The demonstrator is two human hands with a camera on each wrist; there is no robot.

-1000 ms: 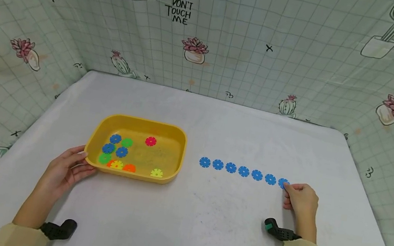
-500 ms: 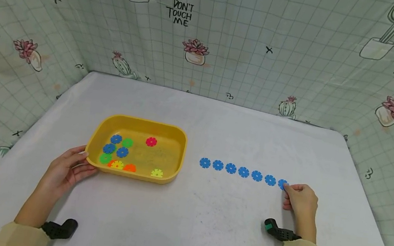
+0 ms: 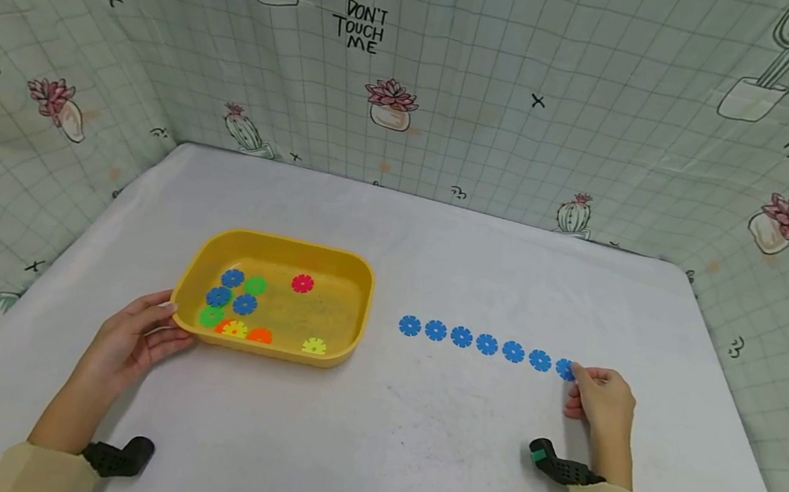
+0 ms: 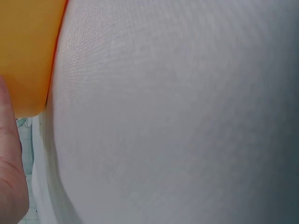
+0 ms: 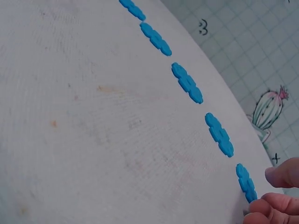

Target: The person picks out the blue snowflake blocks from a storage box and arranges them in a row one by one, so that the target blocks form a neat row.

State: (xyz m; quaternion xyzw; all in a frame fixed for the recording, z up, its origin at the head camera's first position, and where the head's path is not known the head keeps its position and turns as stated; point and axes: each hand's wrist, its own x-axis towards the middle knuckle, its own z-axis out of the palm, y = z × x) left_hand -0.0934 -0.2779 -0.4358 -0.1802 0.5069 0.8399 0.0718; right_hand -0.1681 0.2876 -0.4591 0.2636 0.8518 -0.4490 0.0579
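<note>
The left hand [image 3: 132,335] holds the yellow tray [image 3: 325,312] at its near left corner, thumb at the rim and fingers along the outside; a black wrist camera [image 3: 121,457] sits below it. In the tray's left part lie three blue discs [image 3: 246,305] with some green discs [image 3: 255,285], and by the near wall are orange and yellow ones; a red disc [image 3: 302,283] lies farther right. Then comes bare white surface [image 3: 359,443], followed by a row of seven blue discs, lying flat and just apart. At its right end — the last blue disc [image 3: 563,369] — the right hand [image 3: 603,401] touches the edge with its fingertips; whether it pinches or merely rests there, I cannot tell.
</note>
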